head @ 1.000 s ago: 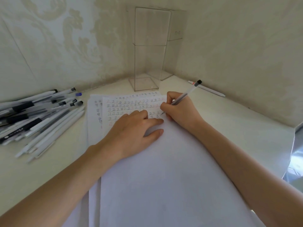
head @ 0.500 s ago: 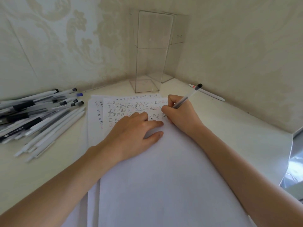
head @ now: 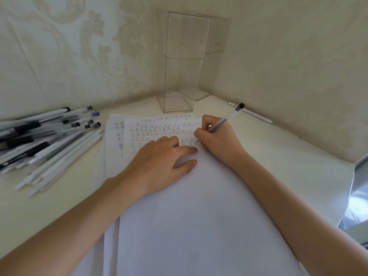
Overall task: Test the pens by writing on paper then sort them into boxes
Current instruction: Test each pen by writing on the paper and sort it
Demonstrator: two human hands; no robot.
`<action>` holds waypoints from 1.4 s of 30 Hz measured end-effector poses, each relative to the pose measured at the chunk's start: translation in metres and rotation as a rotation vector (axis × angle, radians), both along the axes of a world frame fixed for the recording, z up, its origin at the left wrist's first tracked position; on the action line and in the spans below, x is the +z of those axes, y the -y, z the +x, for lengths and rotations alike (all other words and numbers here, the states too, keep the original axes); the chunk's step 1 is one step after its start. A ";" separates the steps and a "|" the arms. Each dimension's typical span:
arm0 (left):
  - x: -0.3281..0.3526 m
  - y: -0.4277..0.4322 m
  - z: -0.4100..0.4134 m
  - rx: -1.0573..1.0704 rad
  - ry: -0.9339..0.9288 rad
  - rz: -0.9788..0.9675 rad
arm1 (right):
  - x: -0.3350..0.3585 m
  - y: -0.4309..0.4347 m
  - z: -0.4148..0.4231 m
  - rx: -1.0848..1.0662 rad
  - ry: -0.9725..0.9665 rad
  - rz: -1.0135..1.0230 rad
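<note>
Right hand (head: 217,140) still gripping pen (head: 225,121), tip on paper (head: 199,216), left hand (head: 159,162) unmoved, lying flat there

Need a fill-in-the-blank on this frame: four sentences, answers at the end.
1. The right hand grips a clear pen whose top end is ____.
2. The left hand rests flat on the paper, holding ____.
3. The pile of pens lies on the paper's ____ side.
4. The clear boxes in the corner hold ____ pens.

Answers: black; nothing; left; no
</note>
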State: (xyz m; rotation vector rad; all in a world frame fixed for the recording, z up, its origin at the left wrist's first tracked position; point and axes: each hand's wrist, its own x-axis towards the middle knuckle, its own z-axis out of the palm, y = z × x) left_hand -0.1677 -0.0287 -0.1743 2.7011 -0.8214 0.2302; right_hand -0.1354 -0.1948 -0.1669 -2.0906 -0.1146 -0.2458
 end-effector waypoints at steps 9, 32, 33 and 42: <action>-0.002 -0.001 0.002 -0.023 0.011 -0.021 | 0.002 -0.002 -0.003 0.010 -0.005 -0.013; -0.005 -0.013 0.011 0.120 0.087 -0.537 | 0.012 -0.009 -0.014 0.280 0.003 0.497; -0.005 -0.013 0.011 0.127 0.087 -0.544 | 0.014 -0.009 -0.015 0.248 0.029 0.503; -0.001 -0.011 0.006 -0.039 0.069 -0.536 | 0.012 -0.014 -0.019 0.286 0.008 0.444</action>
